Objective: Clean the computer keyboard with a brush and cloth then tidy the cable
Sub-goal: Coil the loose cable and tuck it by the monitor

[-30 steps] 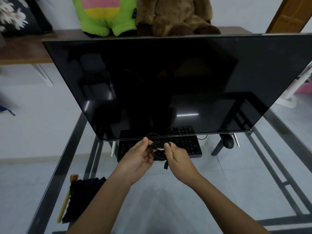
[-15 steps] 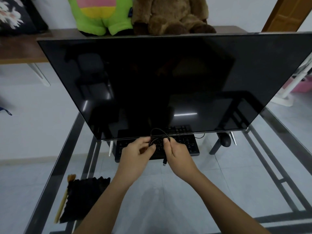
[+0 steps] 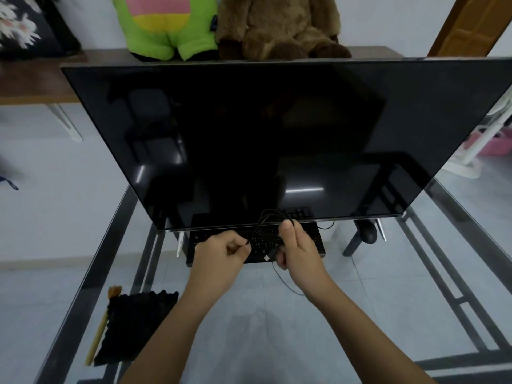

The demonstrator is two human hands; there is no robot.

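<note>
The cable-tidying step is under way, judging by the brush [image 3: 100,328] and black cloth [image 3: 135,325] lying aside at the near left of the glass desk [image 3: 83,295]. The right hand [image 3: 297,249] is pinching a small coil of black cable [image 3: 270,221] between thumb and fingers, just above the keyboard [image 3: 313,236], which is sitting under the dark monitor [image 3: 277,134]. The left hand [image 3: 221,256] is curled, pinching a loose strand beside the coil. The plug end [image 3: 269,256] is dangling below. Next, the loose strand probably needs wrapping around the coil and tucking in. Counting: one keyboard, one cable, one brush, one cloth, one mouse [image 3: 368,234], two plush toys [image 3: 221,23] on the far shelf.
</note>
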